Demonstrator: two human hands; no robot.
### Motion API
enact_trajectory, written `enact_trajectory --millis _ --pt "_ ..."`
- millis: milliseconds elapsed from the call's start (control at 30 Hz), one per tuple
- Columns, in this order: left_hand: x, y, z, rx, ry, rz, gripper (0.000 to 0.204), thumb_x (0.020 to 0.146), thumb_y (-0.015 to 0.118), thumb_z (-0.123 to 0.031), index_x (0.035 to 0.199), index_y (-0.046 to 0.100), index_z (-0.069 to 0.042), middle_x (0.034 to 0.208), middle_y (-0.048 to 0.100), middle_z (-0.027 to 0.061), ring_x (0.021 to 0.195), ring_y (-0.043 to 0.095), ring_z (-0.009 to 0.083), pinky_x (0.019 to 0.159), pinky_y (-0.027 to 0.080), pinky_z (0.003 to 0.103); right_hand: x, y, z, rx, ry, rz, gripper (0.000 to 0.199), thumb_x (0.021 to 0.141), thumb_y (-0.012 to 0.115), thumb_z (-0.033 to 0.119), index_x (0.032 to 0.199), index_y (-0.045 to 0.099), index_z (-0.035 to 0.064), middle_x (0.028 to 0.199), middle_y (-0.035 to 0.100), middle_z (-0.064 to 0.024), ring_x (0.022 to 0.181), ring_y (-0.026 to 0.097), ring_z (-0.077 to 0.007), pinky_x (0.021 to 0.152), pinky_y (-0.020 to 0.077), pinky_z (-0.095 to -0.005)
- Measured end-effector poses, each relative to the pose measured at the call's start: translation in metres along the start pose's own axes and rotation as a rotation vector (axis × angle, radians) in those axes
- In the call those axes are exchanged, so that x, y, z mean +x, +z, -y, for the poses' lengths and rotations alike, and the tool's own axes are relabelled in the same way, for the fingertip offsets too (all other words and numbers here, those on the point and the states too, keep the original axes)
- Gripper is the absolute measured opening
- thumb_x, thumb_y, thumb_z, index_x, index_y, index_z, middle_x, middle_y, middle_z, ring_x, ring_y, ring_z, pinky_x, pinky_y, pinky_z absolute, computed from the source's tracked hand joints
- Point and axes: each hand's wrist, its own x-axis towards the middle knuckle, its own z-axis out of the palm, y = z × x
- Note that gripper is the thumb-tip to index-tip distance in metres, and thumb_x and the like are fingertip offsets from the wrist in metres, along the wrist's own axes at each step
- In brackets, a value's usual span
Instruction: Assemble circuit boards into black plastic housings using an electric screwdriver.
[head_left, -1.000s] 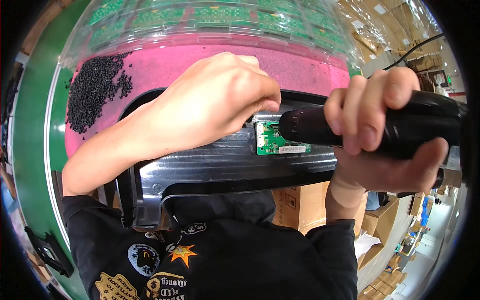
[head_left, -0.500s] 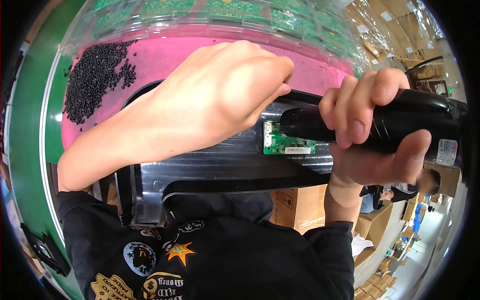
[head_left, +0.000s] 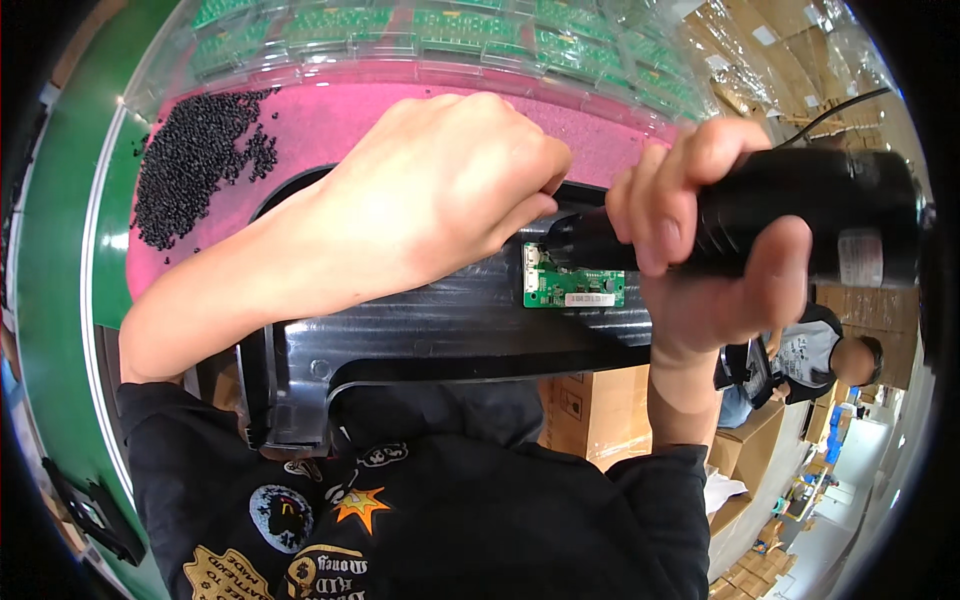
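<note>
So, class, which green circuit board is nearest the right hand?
The board on the black plastic panel, at the tip of the black tool; the other boards sit farther off in clear trays.

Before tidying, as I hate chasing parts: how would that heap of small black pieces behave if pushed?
The heap of small black pieces would probably spread rather than slide as one, since its edge is ragged. Each piece may be light, being tiny compared with the left hand. Some may roll on the pink mat, where strays lie apart.
</note>
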Motion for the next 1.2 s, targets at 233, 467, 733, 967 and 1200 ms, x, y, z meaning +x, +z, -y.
enact_trajectory --millis 233,467,733,967,1200 --pt "-0.005 0.009 0.006 -0.128 0.111 0.069 0.017 0.072 0.075 -0.006 0.08 0.062 0.0 0.076 0.063 0.0097 0.081 0.06 0.0302 0.072 0.047 0.042 -0.014 -0.013 0.011 0.32 -0.157 -0.011 0.049 0.086 0.064 0.051 0.099 0.05 0.006 0.07 0.051 0.0013 0.055 0.046 -0.0099 0.056 0.0359 -0.0261" --pt "0.004 0.01 0.006 -0.337 0.16 0.09 0.018 0.074 0.076 -0.007 0.086 0.065 0.0 0.079 0.065 0.0106 0.079 0.06 0.0301 0.072 0.047 0.041 -0.017 -0.014 0.038 0.438 -0.294 -0.169 0.04 0.079 0.072 0.037 0.095 0.048 0.0099 0.066 0.05 0.0033 0.054 0.049 -0.0083 0.059 0.0387 -0.0247" --pt "0.01 0.005 -0.004 -0.359 0.187 0.077 0.024 0.07 0.079 -0.006 0.089 0.066 0.001 0.084 0.067 0.0099 0.082 0.062 0.0289 0.071 0.047 0.039 -0.021 -0.013 0.038 0.474 -0.312 -0.141 0.04 0.078 0.073 0.036 0.096 0.048 0.0098 0.066 0.051 0.0034 0.055 0.049 -0.0082 0.06 0.0397 -0.0251" --pt "0.005 0.004 -0.014 -0.198 0.205 0.094 0.019 0.071 0.075 0.002 0.087 0.066 -0.001 0.079 0.066 0.0071 0.077 0.062 0.0261 0.067 0.044 0.036 -0.031 -0.012 0.036 0.365 -0.215 -0.156 0.045 0.083 0.068 0.044 0.1 0.046 0.0085 0.07 0.053 0.0016 0.054 0.047 -0.0088 0.059 0.04 -0.0257" --pt "0.009 0.003 -0.006 -0.069 0.121 -0.057 0.012 0.075 0.072 0.001 0.085 0.064 -0.002 0.077 0.064 0.0085 0.072 0.061 0.0265 0.066 0.044 0.036 -0.038 -0.017 0.024 0.299 -0.085 0.059 0.047 0.087 0.063 0.049 0.102 0.046 0.007 0.07 0.053 -0.0001 0.054 0.046 -0.0102 0.055 0.0395 -0.0259"
